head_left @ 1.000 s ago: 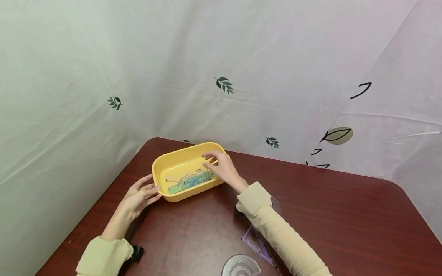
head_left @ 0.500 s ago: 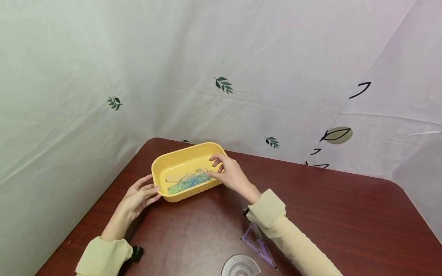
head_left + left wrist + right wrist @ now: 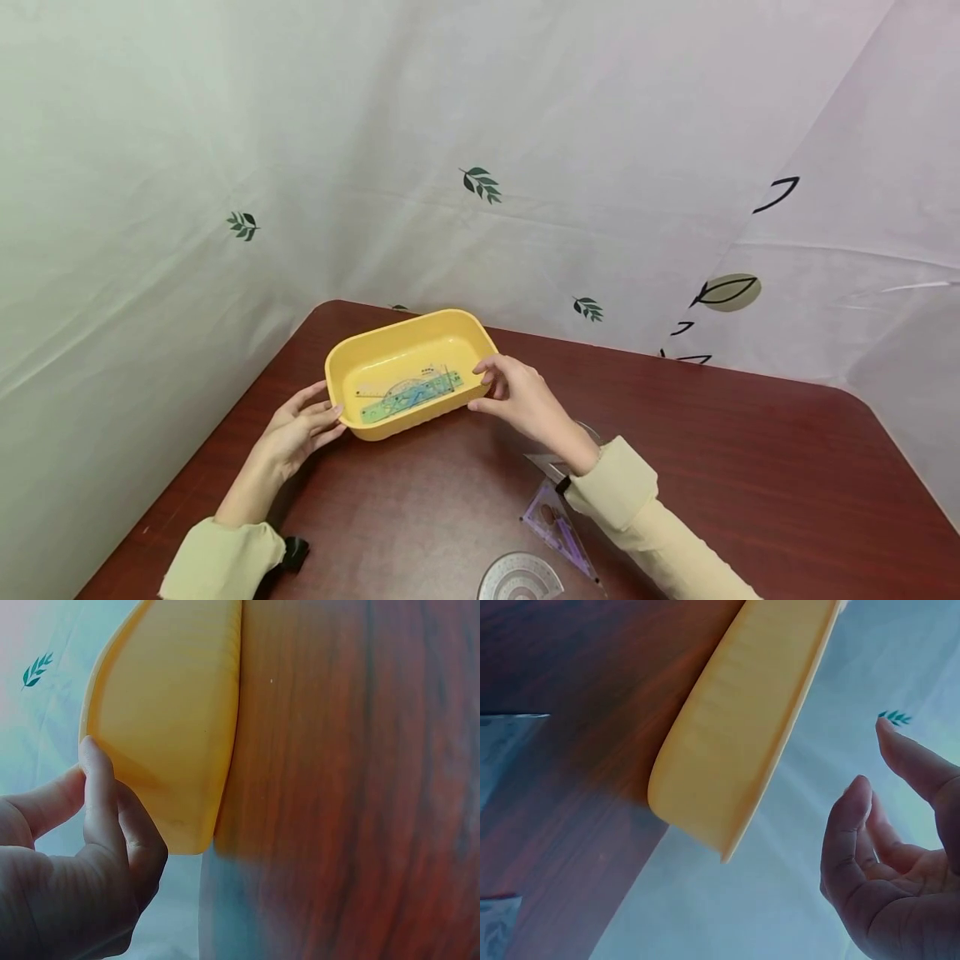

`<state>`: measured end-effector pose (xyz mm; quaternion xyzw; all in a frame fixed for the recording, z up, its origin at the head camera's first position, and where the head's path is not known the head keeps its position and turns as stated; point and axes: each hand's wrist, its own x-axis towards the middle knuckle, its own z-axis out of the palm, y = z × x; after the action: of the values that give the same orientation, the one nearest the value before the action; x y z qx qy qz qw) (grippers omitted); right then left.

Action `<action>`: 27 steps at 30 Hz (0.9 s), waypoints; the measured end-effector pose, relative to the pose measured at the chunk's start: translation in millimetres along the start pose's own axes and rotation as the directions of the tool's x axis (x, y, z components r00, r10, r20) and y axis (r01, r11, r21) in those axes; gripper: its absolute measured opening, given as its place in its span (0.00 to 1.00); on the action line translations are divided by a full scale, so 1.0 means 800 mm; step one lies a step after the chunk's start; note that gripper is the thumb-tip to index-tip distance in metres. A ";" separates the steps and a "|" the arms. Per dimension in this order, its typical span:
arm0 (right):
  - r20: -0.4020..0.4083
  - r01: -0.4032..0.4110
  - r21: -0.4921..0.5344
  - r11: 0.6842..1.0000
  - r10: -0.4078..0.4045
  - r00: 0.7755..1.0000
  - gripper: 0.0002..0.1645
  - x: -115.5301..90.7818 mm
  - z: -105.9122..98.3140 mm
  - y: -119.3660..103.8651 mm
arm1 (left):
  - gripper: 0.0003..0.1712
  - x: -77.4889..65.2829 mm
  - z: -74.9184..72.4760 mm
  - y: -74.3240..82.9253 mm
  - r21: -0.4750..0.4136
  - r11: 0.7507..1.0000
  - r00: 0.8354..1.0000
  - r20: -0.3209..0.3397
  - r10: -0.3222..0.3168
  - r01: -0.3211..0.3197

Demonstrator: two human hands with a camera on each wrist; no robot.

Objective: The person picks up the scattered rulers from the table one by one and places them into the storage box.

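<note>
A yellow plastic basin [image 3: 390, 364] stands near the back left of the table. A green-blue ruler [image 3: 386, 407] and other clear measuring pieces lie inside it, overlapping. My left hand [image 3: 294, 435] pinches the basin's left rim; the left wrist view shows thumb and finger meeting at the edge. At the right end of the basin is my right hand [image 3: 525, 398], its thumb and fingers apart. The right wrist view shows that hand [image 3: 889, 881] with nothing between the fingers, off the yellow wall.
A clear protractor [image 3: 520, 577] lies at the front of the brown table [image 3: 405, 508]. Beside it is a purple-marked set square [image 3: 558, 531]. Another clear triangular piece [image 3: 546, 465] is partly hidden by my right arm. White cloth [image 3: 360, 150] hangs behind.
My right hand has moved right and toward me, from above the inside of the basin to its right end. The left hand keeps its place on the rim.
</note>
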<state>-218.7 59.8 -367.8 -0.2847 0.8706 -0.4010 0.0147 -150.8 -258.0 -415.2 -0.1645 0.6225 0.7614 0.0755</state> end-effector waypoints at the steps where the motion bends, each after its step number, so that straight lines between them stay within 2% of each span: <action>1: 0.003 -0.005 0.000 1.000 0.005 1.000 0.23 -0.004 -0.001 0.001 | 0.48 0.001 -0.002 -0.001 0.000 1.000 1.000 0.008 0.008 -0.008; 7: 0.041 -0.014 -0.005 1.000 0.014 0.999 0.23 -0.021 -0.003 0.005 | 0.49 0.006 -0.013 -0.008 -0.023 0.998 0.997 0.047 0.060 -0.059; 15: 0.106 -0.012 -0.027 1.000 0.015 0.994 0.20 -0.044 -0.005 0.014 | 0.48 0.002 -0.002 -0.001 0.010 1.000 1.000 0.019 0.001 -0.001; 22: 0.172 0.048 -0.006 0.999 -0.047 0.984 0.18 -0.063 -0.012 0.021 | 0.47 0.002 -0.001 -0.001 0.001 1.000 1.000 0.016 0.006 -0.006; 27: 0.260 0.054 0.004 0.999 -0.053 0.964 0.22 -0.078 -0.011 0.021 | 0.47 0.000 -0.001 0.000 0.004 1.000 1.000 0.017 0.009 -0.009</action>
<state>-177.1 106.5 -386.2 -0.3582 0.8537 -0.3592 0.1176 -150.5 -258.6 -415.5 -0.1552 0.6241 0.7618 0.0778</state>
